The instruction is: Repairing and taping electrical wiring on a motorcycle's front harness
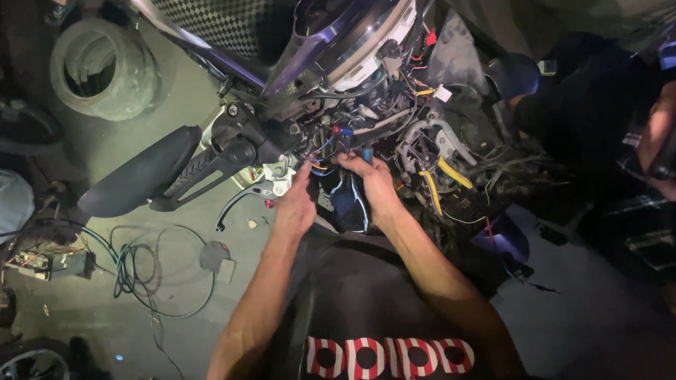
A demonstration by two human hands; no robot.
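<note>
Both hands' fingers (353, 164) vanish among the tangled wires (405, 139), grip unclear.

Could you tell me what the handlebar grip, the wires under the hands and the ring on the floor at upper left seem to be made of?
Grip: probably black rubber, matte with a moulded tread pattern.
Wires: coloured plastic insulation, smooth; blue, yellow and red strands show.
Ring: looks like a worn rubber tyre, dull grey and dusty, though the dim light leaves that open.
</note>
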